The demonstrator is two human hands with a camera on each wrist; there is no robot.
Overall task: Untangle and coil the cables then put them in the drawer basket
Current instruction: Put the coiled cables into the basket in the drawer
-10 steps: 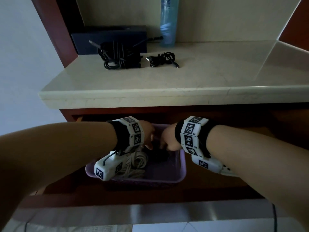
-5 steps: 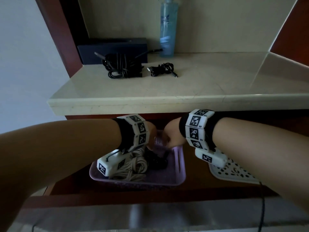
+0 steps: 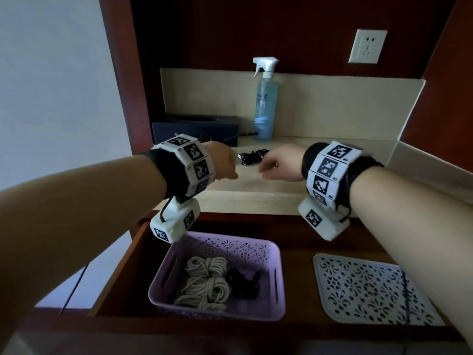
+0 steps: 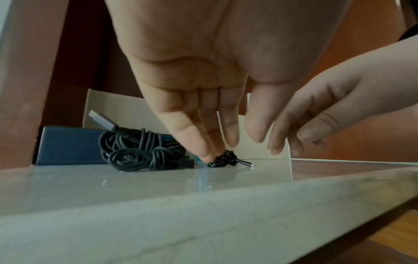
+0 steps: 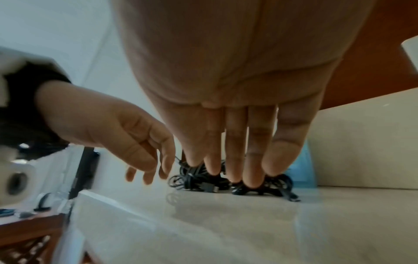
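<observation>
A small tangled black cable (image 3: 252, 158) lies on the pale stone counter (image 3: 256, 193), between and just beyond my two hands. My left hand (image 3: 222, 162) and right hand (image 3: 276, 165) hover over the counter with fingers relaxed, holding nothing. In the left wrist view the left fingers (image 4: 203, 135) hang straight above that small cable (image 4: 224, 159), with a bigger black cable bundle (image 4: 140, 150) to its left. Below, the purple drawer basket (image 3: 279, 278) holds a coiled white cable (image 3: 204, 283) and a coiled black cable (image 3: 243, 283).
A blue spray bottle (image 3: 265, 106) and a dark box (image 3: 194, 129) stand at the back of the counter. A white perforated lid (image 3: 371, 290) lies in the open drawer right of the basket. A wall socket (image 3: 367, 46) sits above.
Both hands have come up out of the basket to the counter, leaving the black coil in the basket. The head view has tilted upward.
</observation>
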